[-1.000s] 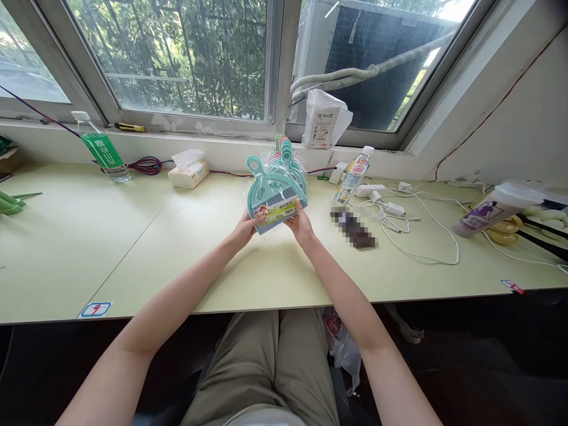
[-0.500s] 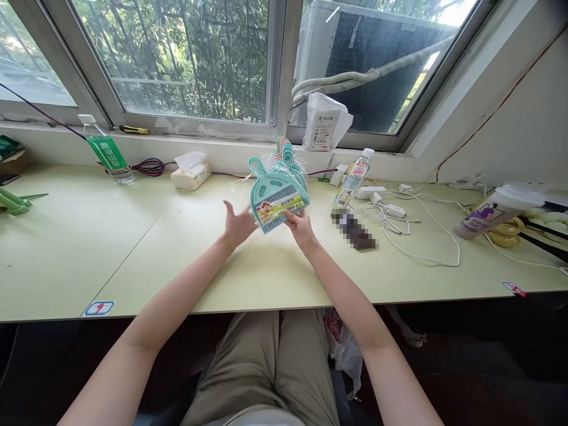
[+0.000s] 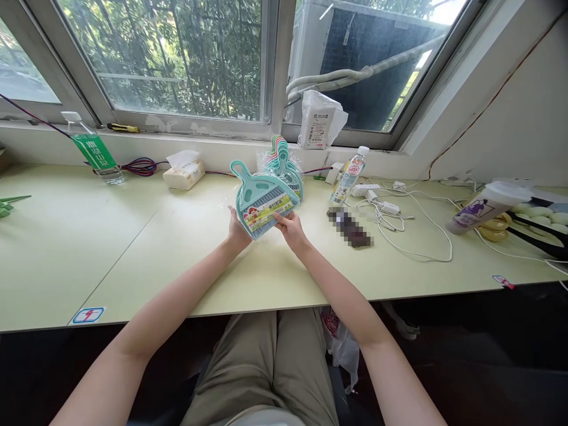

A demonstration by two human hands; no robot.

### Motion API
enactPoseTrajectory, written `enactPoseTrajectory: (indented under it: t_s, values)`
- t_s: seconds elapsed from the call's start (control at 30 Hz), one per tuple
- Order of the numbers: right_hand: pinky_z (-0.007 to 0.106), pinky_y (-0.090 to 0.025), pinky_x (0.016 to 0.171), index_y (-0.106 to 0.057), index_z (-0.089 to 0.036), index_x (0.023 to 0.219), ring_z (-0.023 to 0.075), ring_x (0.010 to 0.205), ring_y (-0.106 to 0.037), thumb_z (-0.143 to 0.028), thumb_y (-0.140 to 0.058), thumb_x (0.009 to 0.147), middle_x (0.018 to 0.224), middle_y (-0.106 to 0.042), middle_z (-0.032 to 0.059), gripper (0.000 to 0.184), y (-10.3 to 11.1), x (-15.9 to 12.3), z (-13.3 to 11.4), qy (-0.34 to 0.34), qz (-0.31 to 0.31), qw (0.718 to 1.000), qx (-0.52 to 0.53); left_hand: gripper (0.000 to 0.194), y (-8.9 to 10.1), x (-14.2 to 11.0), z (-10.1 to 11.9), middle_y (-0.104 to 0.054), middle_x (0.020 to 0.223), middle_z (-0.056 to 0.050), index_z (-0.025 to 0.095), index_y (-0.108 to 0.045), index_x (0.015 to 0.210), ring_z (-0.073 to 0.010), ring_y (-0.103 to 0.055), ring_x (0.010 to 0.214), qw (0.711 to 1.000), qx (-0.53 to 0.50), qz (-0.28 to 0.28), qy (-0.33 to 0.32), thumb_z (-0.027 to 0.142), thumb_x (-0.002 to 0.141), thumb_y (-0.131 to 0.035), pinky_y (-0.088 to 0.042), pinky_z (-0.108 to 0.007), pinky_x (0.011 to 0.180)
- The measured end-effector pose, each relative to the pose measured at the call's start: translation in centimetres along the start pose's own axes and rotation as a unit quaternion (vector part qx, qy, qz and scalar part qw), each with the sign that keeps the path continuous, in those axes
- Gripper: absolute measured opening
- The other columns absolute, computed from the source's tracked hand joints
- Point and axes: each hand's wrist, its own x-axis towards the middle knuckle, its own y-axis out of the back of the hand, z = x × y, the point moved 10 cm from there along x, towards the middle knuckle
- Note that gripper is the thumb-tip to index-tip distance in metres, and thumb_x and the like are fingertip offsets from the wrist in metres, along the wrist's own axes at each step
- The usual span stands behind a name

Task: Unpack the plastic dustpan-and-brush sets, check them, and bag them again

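A mint-green mini dustpan (image 3: 247,184) in clear wrapping, with a grey-bristled brush and a yellow printed label on its front, is held tilted above the table. My right hand (image 3: 293,229) pinches its lower right edge, thumb over the front. At the lower left edge, my left hand (image 3: 240,231) supports it from beneath; its fingers are mostly hidden behind the pan. Right behind stands a stack of similar wrapped dustpans (image 3: 290,171), with green, red and other coloured handles lined up against the wall.
A tissue pack (image 3: 184,171) and a green-labelled bottle (image 3: 95,151) stand at the back left. To the right are another bottle (image 3: 350,174), a pixelated dark object (image 3: 350,226), white cables (image 3: 390,216) and a lidded cup (image 3: 488,207). A wrapped white pack (image 3: 317,124) rests on the sill.
My left hand let go, spread open beside the dustpan, then moved back under its left side. The dustpan has come left and slightly nearer, apart from the stack; my right hand keeps hold.
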Motion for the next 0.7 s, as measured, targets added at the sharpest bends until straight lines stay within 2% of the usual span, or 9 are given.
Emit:
enactPoseTrajectory:
  t_s: [0.1, 0.17, 0.23, 0.3, 0.4, 0.5, 0.6, 0.7]
  values:
    - [0.040, -0.059, 0.093, -0.063, -0.020, 0.093, 0.0236, 0.103, -0.069, -0.026, -0.083, 0.063, 0.103, -0.075, 0.0027, 0.037, 1.0, 0.4, -0.2, 0.013, 0.023, 1.000, 0.013, 0.089, 0.2, 0.0, 0.2, -0.068, 0.116, -0.015, 0.017, -0.062, 0.121, -0.0360, -0.054, 0.125, 1.000, -0.007, 0.013, 0.008, 0.087, 0.076, -0.028, -0.050, -0.050, 0.097]
    - [0.040, -0.059, 0.094, -0.062, -0.020, 0.096, 0.0236, 0.105, -0.069, -0.025, -0.082, 0.063, 0.105, -0.074, 0.0035, 0.038, 1.4, 0.6, -0.2, 0.013, 0.033, 0.999, 0.013, 0.088, -0.2, -0.2, 0.1, -0.069, 0.114, -0.015, 0.017, -0.063, 0.119, -0.0361, -0.054, 0.124, 1.000, 0.011, 0.003, 0.013, 0.086, 0.077, -0.030, -0.050, -0.049, 0.097]
    - [0.040, -0.059, 0.094, -0.062, -0.020, 0.097, 0.0237, 0.107, -0.068, -0.025, -0.081, 0.064, 0.107, -0.074, 0.0041, 0.039, 1.7, 0.6, -0.2, 0.011, 0.044, 0.999, 0.009, 0.076, -0.6, -0.5, 0.1, -0.069, 0.114, -0.014, 0.018, -0.063, 0.119, -0.0341, -0.055, 0.123, 0.999, 0.035, 0.001, 0.002, 0.079, 0.081, -0.039, -0.050, -0.047, 0.098]
    - [0.040, -0.059, 0.094, -0.062, -0.020, 0.097, 0.0238, 0.108, -0.067, -0.024, -0.081, 0.064, 0.108, -0.074, 0.0042, 0.038, 1.7, 0.6, -0.1, 0.010, 0.050, 0.999, 0.004, 0.057, -0.5, -0.5, 0.2, -0.069, 0.116, -0.011, 0.019, -0.063, 0.118, -0.0304, -0.058, 0.121, 0.998, 0.059, 0.018, -0.017, 0.064, 0.084, -0.054, -0.050, -0.042, 0.101]
    - [0.040, -0.058, 0.095, -0.062, -0.020, 0.098, 0.0231, 0.106, -0.068, -0.023, -0.080, 0.066, 0.105, -0.074, 0.0038, 0.037, 1.7, 0.5, 0.0, 0.012, 0.054, 0.998, -0.001, 0.042, 0.4, -0.3, 0.2, -0.069, 0.116, -0.010, 0.016, -0.064, 0.113, -0.0264, -0.064, 0.110, 0.993, 0.103, 0.052, -0.022, 0.037, 0.077, -0.072, -0.053, -0.038, 0.097]
    - [0.040, -0.058, 0.095, -0.062, -0.020, 0.099, 0.0219, 0.101, -0.070, -0.020, -0.078, 0.069, 0.100, -0.075, 0.0032, 0.034, 2.1, 0.9, 0.6, -0.007, 0.063, 0.998, -0.004, 0.041, 0.9, 0.1, 0.3, -0.071, 0.110, -0.012, 0.013, -0.065, 0.109, -0.0260, -0.070, 0.094, 0.986, 0.159, 0.046, 0.002, 0.030, 0.073, -0.076, -0.060, -0.040, 0.082]
    - [0.038, -0.059, 0.092, -0.064, -0.019, 0.095, 0.0203, 0.091, -0.073, -0.023, -0.076, 0.074, 0.090, -0.076, 0.0037, 0.025, 3.1, 1.6, 1.1, -0.058, 0.066, 0.996, -0.030, 0.040, 1.6, 0.4, 0.7, -0.072, 0.101, -0.013, 0.011, -0.066, 0.105, -0.0263, -0.071, 0.080, 0.980, 0.191, 0.044, 0.019, 0.029, 0.071, -0.076, -0.063, -0.042, 0.071]
    - [0.038, -0.060, 0.085, -0.067, -0.015, 0.088, 0.0214, 0.080, -0.074, -0.036, -0.072, 0.080, 0.081, -0.075, 0.0081, 0.022, 3.4, 2.0, 0.9, -0.118, 0.001, 0.984, -0.131, 0.034, 3.2, 0.9, 1.4, -0.072, 0.095, -0.014, 0.009, -0.065, 0.100, -0.0267, -0.071, 0.075, 0.982, 0.171, 0.073, 0.031, 0.023, 0.070, -0.073, -0.063, -0.043, 0.067]
